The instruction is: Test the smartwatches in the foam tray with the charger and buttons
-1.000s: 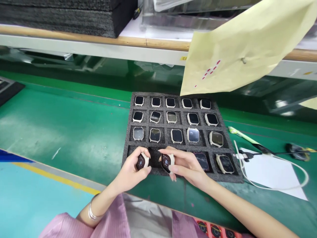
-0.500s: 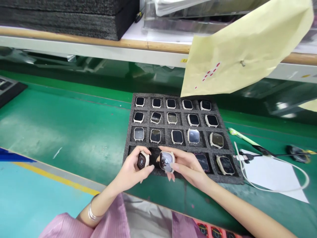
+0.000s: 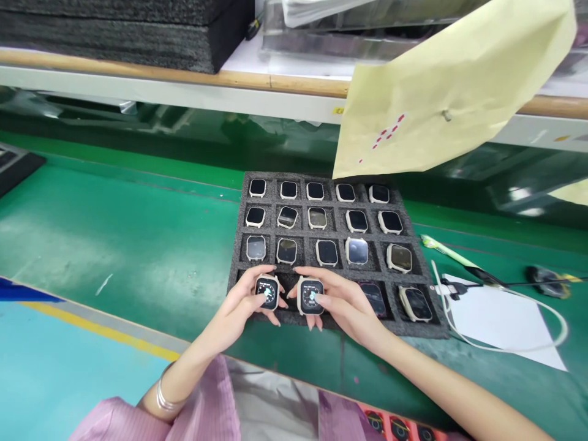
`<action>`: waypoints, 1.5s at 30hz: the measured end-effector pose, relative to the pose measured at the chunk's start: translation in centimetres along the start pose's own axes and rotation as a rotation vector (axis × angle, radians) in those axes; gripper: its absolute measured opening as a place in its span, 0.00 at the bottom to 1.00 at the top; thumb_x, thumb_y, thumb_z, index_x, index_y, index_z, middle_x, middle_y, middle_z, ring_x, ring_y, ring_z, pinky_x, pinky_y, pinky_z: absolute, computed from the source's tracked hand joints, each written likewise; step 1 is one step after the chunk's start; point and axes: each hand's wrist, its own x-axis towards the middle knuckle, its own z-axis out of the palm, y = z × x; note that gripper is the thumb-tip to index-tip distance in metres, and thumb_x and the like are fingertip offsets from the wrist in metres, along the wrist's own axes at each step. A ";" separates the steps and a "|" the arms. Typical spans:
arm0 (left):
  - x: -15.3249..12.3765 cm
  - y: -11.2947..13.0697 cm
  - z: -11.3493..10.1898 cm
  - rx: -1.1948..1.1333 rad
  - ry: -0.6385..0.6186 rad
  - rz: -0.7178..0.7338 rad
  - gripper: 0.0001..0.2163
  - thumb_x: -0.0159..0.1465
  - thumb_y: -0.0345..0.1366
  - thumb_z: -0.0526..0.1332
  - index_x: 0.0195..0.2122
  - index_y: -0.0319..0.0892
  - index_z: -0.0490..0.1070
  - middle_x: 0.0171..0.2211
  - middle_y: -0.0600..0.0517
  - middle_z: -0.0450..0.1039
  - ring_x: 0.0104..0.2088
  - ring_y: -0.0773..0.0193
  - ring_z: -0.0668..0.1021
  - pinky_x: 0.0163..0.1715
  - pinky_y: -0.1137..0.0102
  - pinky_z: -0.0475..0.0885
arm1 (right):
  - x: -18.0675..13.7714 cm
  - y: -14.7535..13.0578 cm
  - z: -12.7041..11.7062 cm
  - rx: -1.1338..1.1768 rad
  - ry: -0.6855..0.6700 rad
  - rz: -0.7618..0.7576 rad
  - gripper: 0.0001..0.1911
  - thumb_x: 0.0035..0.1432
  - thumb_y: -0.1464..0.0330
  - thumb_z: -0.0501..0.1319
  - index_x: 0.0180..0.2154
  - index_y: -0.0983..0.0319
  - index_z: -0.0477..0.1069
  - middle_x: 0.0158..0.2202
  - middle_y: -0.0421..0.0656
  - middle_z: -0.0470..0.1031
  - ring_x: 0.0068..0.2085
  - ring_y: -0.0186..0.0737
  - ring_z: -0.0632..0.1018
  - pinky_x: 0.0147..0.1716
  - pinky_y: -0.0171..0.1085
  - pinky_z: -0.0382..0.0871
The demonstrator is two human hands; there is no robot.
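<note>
My left hand [image 3: 243, 303] grips a square smartwatch [image 3: 270, 285] with a pale case, its thumb on the lit screen. Beside it, my right hand [image 3: 342, 300] holds a second smartwatch [image 3: 306, 288], also with the thumb on a lit screen. Both screens face up and show a dial with a bluish mark in the middle. The two watches are apart, above the front row of a dark grey foam tray [image 3: 438, 327]. More watches, such as a dark-screened one [image 3: 327, 252], lie in the tray's compartments. My hands partly cover the front row.
A yellow sheet [image 3: 427, 104] hangs from the shelf over the tray's back right. To the right are white paper [image 3: 509, 327], a white cable [image 3: 558, 312] and a green-and-white pen-like tool [image 3: 448, 251]. Black foam blocks [image 3: 105, 37] sit on the shelf. Red trays [image 3: 383, 422] show at the bottom edge.
The left watch has turned to face me, and its thumb has moved onto the screen. Both screens now show lit dials; the right one was mostly glare before.
</note>
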 end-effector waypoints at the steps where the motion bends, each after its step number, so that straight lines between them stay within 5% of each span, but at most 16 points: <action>1: 0.0 0.0 0.0 -0.001 0.002 -0.001 0.18 0.65 0.32 0.56 0.57 0.47 0.63 0.45 0.48 0.69 0.42 0.57 0.78 0.34 0.65 0.79 | 0.0 0.0 0.0 -0.011 0.002 0.003 0.21 0.62 0.67 0.62 0.57 0.59 0.68 0.45 0.48 0.78 0.26 0.34 0.79 0.21 0.31 0.71; 13: 0.0 -0.1 0.1 0.045 0.010 0.020 0.18 0.63 0.29 0.56 0.54 0.46 0.64 0.45 0.49 0.69 0.41 0.59 0.77 0.35 0.65 0.79 | 0.0 0.3 0.1 -0.036 0.016 -0.021 0.23 0.64 0.69 0.61 0.60 0.59 0.65 0.45 0.49 0.79 0.26 0.34 0.78 0.20 0.31 0.69; 20: 0.0 0.6 1.0 0.247 0.078 0.051 0.15 0.61 0.30 0.64 0.45 0.44 0.60 0.30 0.56 0.67 0.27 0.69 0.72 0.20 0.78 0.66 | 0.0 0.0 0.3 -0.014 -0.021 -0.023 0.24 0.64 0.68 0.61 0.61 0.56 0.64 0.52 0.52 0.75 0.32 0.37 0.80 0.26 0.33 0.73; 29: 0.1 0.7 1.4 0.463 0.136 0.083 0.11 0.59 0.24 0.59 0.37 0.44 0.59 0.22 0.63 0.60 0.20 0.72 0.66 0.25 0.76 0.63 | 0.2 -0.1 0.0 -0.014 -0.098 -0.073 0.16 0.61 0.70 0.66 0.51 0.55 0.75 0.47 0.45 0.73 0.33 0.34 0.80 0.31 0.34 0.78; 38: 1.5 0.4 2.8 0.286 0.127 0.117 0.11 0.62 0.30 0.61 0.40 0.45 0.58 0.23 0.63 0.59 0.16 0.76 0.61 0.16 0.78 0.57 | 0.1 0.1 -0.2 0.025 -0.066 -0.079 0.22 0.61 0.69 0.66 0.57 0.55 0.70 0.31 0.41 0.77 0.30 0.37 0.81 0.24 0.30 0.76; 45: 1.9 -0.2 2.2 0.272 0.144 0.100 0.11 0.62 0.32 0.61 0.40 0.45 0.57 0.23 0.63 0.58 0.15 0.77 0.61 0.15 0.79 0.56 | 0.2 0.0 -0.4 0.017 -0.043 -0.086 0.21 0.62 0.67 0.66 0.56 0.58 0.70 0.35 0.44 0.78 0.30 0.36 0.80 0.24 0.31 0.75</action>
